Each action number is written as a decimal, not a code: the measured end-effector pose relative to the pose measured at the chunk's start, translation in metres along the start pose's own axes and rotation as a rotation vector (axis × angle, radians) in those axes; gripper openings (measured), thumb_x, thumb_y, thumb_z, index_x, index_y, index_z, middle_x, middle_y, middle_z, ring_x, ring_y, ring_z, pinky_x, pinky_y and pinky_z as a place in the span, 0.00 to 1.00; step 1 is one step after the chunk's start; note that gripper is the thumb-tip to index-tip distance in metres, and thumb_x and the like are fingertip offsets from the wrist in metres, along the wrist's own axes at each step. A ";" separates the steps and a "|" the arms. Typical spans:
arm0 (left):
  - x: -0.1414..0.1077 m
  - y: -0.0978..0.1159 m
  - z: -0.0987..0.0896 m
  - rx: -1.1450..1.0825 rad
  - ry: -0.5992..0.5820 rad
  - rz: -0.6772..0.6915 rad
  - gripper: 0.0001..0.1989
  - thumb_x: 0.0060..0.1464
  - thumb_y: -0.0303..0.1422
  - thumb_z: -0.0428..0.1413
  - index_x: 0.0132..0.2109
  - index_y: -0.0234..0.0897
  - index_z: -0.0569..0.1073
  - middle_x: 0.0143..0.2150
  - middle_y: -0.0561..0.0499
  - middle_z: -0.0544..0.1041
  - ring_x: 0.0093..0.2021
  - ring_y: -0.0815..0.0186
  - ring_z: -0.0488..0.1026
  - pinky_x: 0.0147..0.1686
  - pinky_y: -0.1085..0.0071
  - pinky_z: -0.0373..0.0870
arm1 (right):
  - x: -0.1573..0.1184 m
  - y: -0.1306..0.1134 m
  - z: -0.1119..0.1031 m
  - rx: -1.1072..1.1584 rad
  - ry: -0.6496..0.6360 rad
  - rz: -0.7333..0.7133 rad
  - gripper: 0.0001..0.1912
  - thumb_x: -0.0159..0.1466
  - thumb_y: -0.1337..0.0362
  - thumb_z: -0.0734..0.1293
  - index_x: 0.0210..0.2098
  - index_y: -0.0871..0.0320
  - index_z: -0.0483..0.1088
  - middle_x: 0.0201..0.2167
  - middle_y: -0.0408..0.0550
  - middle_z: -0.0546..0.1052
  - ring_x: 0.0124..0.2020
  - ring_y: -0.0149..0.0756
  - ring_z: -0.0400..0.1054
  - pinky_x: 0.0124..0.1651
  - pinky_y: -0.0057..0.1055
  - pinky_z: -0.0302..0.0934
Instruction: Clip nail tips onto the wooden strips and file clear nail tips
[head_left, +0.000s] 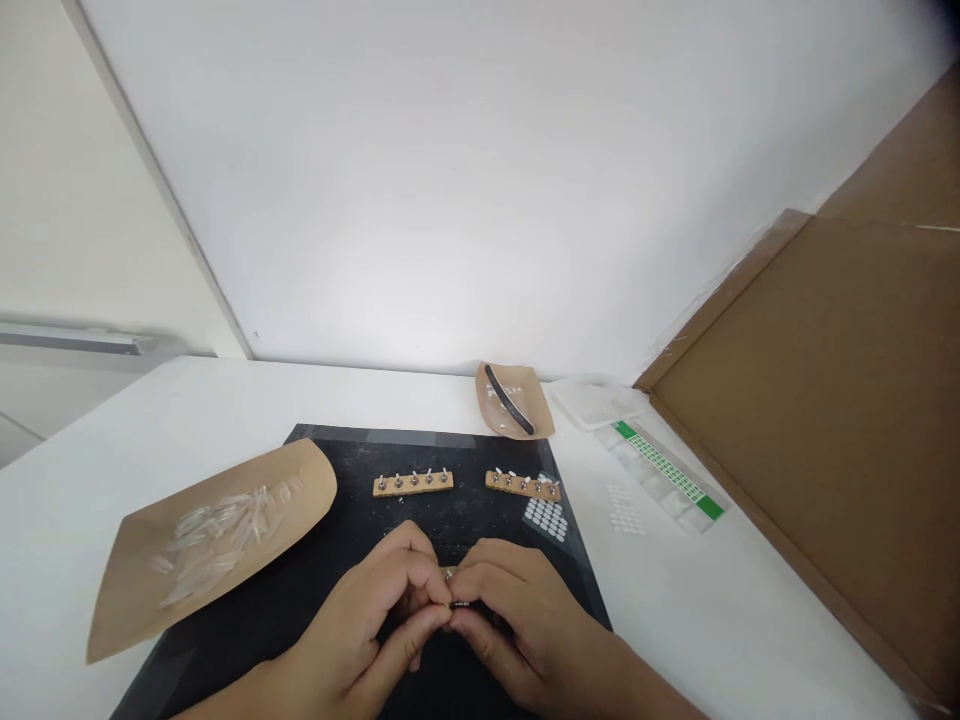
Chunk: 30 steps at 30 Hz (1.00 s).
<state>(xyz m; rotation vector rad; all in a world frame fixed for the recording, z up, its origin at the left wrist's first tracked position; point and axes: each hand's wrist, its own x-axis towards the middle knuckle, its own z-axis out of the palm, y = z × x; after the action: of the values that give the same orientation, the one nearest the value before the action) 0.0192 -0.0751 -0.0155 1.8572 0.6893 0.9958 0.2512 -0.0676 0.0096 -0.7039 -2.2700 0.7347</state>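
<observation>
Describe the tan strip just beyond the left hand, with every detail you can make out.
The tan strip is a short, narrow bar, cork-like in look. Five small, shiny, metal-looking holders stand in a row along it, each with a slim whitish piece sticking up. It lies flat on the black mat, roughly crosswise, its right end slightly farther away. The left hand does not touch it. Finer detail is too small to tell.
</observation>
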 end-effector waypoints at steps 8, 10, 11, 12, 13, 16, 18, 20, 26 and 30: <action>-0.001 -0.005 -0.004 -0.053 0.065 0.027 0.10 0.71 0.27 0.56 0.54 0.43 0.77 0.43 0.52 0.70 0.26 0.77 0.75 0.29 0.79 0.76 | -0.001 0.005 0.006 0.015 0.115 -0.028 0.19 0.82 0.55 0.56 0.40 0.55 0.71 0.30 0.41 0.78 0.31 0.30 0.69 0.40 0.27 0.61; -0.001 -0.005 -0.004 -0.077 0.074 0.048 0.12 0.71 0.27 0.56 0.57 0.44 0.78 0.43 0.51 0.71 0.25 0.76 0.76 0.28 0.78 0.78 | -0.002 0.006 0.008 0.044 0.129 -0.013 0.22 0.82 0.55 0.54 0.38 0.56 0.71 0.29 0.41 0.76 0.31 0.30 0.68 0.41 0.26 0.61; 0.000 -0.005 -0.004 -0.084 0.077 0.054 0.13 0.71 0.27 0.56 0.57 0.45 0.78 0.43 0.51 0.72 0.25 0.76 0.77 0.28 0.78 0.78 | -0.002 0.006 0.009 0.056 0.128 -0.002 0.22 0.82 0.55 0.53 0.37 0.56 0.70 0.29 0.41 0.76 0.31 0.30 0.68 0.41 0.26 0.61; 0.000 -0.004 -0.003 -0.088 0.083 0.053 0.13 0.71 0.27 0.56 0.57 0.45 0.79 0.43 0.50 0.72 0.25 0.76 0.77 0.28 0.78 0.78 | -0.002 0.006 0.009 0.064 0.125 0.009 0.23 0.82 0.55 0.53 0.37 0.56 0.70 0.29 0.41 0.76 0.31 0.30 0.68 0.41 0.27 0.61; 0.000 -0.003 -0.003 -0.090 0.090 0.043 0.13 0.71 0.27 0.56 0.56 0.45 0.79 0.43 0.51 0.72 0.25 0.76 0.77 0.28 0.79 0.78 | -0.003 0.006 0.010 0.068 0.119 0.022 0.23 0.82 0.55 0.53 0.36 0.56 0.70 0.28 0.41 0.75 0.31 0.30 0.68 0.41 0.27 0.61; 0.002 0.001 -0.003 -0.112 0.097 -0.017 0.10 0.71 0.28 0.55 0.52 0.43 0.80 0.42 0.52 0.72 0.23 0.78 0.77 0.25 0.82 0.74 | -0.003 0.004 0.010 0.071 0.100 0.063 0.22 0.82 0.56 0.53 0.35 0.55 0.69 0.28 0.40 0.74 0.30 0.30 0.67 0.41 0.27 0.60; 0.003 0.005 -0.003 -0.152 0.092 -0.069 0.08 0.71 0.29 0.56 0.49 0.42 0.80 0.41 0.52 0.72 0.23 0.78 0.77 0.23 0.84 0.71 | -0.003 0.002 0.011 0.063 0.090 0.076 0.21 0.82 0.59 0.53 0.35 0.55 0.68 0.27 0.39 0.74 0.30 0.30 0.67 0.41 0.27 0.60; 0.005 0.008 -0.003 -0.203 0.078 -0.127 0.07 0.71 0.31 0.56 0.47 0.39 0.80 0.40 0.52 0.71 0.22 0.77 0.77 0.21 0.85 0.70 | -0.003 0.002 0.011 0.031 0.093 0.055 0.18 0.81 0.61 0.54 0.36 0.55 0.67 0.28 0.40 0.74 0.31 0.31 0.67 0.41 0.27 0.60; 0.007 0.008 -0.001 -0.199 0.099 -0.167 0.05 0.66 0.29 0.58 0.43 0.35 0.80 0.37 0.52 0.72 0.21 0.75 0.78 0.18 0.83 0.70 | -0.002 0.004 0.014 -0.059 0.106 -0.007 0.15 0.80 0.65 0.56 0.37 0.54 0.67 0.28 0.39 0.75 0.30 0.31 0.67 0.41 0.29 0.58; 0.009 0.005 0.002 -0.098 0.173 -0.107 0.05 0.62 0.25 0.59 0.39 0.35 0.80 0.33 0.53 0.73 0.20 0.75 0.75 0.17 0.83 0.66 | 0.000 0.004 0.016 -0.156 0.121 -0.029 0.18 0.81 0.64 0.55 0.35 0.55 0.66 0.26 0.39 0.74 0.27 0.32 0.64 0.37 0.31 0.53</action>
<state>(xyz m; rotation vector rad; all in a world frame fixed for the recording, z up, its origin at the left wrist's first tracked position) 0.0257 -0.0707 -0.0084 1.6452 0.8195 1.1093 0.2414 -0.0703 -0.0028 -0.7647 -2.2384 0.4911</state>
